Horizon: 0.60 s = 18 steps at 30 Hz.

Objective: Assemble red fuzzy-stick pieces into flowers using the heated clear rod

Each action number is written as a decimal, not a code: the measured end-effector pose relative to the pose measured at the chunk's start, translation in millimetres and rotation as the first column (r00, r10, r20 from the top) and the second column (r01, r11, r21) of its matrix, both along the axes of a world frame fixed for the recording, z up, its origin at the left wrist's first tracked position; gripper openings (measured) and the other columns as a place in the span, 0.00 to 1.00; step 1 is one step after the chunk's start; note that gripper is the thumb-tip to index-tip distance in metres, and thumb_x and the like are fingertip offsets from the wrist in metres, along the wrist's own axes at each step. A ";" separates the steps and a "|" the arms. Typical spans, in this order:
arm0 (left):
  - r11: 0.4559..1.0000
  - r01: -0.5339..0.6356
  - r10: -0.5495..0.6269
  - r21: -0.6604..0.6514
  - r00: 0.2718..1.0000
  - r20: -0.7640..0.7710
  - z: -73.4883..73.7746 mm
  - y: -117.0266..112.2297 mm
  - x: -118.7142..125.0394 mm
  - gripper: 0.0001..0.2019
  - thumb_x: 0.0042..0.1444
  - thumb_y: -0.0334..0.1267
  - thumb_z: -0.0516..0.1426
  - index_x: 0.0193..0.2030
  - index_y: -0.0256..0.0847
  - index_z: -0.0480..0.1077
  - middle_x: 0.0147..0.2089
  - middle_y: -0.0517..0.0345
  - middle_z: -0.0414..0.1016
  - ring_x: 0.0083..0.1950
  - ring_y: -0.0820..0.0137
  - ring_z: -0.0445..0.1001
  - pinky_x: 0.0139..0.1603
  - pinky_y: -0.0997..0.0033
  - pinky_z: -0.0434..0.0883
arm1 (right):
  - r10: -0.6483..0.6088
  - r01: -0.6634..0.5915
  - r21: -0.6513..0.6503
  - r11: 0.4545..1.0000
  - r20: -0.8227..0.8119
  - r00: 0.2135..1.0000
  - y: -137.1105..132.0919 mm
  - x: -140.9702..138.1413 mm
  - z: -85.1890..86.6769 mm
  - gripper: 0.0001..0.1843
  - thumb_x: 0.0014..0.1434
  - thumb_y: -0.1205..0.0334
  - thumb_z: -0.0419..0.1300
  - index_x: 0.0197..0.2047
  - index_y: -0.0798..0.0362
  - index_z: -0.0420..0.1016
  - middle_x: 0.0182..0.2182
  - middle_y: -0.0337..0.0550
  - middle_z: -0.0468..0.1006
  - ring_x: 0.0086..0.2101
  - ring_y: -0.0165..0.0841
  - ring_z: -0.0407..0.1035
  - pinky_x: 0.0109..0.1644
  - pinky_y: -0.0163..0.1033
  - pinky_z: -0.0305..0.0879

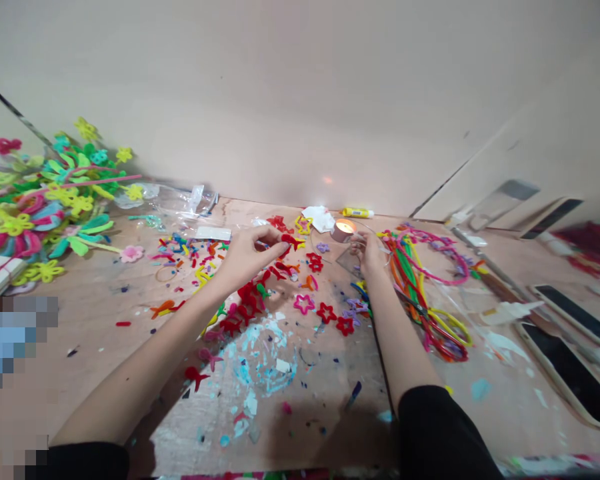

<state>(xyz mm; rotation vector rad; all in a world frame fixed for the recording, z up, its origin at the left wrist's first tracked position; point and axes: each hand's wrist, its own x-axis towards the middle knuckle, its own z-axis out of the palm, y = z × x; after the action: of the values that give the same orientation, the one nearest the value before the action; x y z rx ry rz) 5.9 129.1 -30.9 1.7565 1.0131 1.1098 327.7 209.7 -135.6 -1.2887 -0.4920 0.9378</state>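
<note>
My left hand (255, 252) pinches a small red pipe-cleaner piece (292, 241) between thumb and forefinger, above the table. To the right, my right hand (368, 253) has its fingers drawn together beside a lit tealight candle (343, 231). Something thin and pale seems to be at those fingertips, but I cannot make it out. Between the hands lie a red pipe-cleaner star (315, 262), a pink star (304, 305) and more red stars (326, 313). Under my left hand a heap of red pipe-cleaner pieces (247, 300) is partly hidden.
Pipe-cleaner flowers (70, 193) pile up at the left. Red-handled scissors (437, 327) lie on the right by colourful pipe cleaners (405, 267). Further right are a glue bottle (513, 311) and phones (565, 370). A yellow tube (358, 213) lies near the back wall.
</note>
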 end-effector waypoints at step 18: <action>1.000 0.009 -0.009 0.013 1.000 -0.022 -2.9 -0.1 0.9 0.06 0.53 0.39 0.61 0.31 0.39 0.75 0.34 0.55 0.79 0.35 0.70 0.75 0.36 0.70 0.69 | 0.024 -0.024 0.044 0.999 0.003 1.000 0.9 2.0 -3.8 0.19 0.66 0.54 0.60 0.57 0.54 0.70 0.54 0.49 0.74 0.49 0.39 0.73 0.52 0.50 0.74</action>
<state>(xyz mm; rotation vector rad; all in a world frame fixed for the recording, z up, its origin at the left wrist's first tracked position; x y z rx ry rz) 6.8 128.9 -33.8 1.7852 1.0128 1.0959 329.6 210.6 -139.4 -1.2468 -0.5282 0.9407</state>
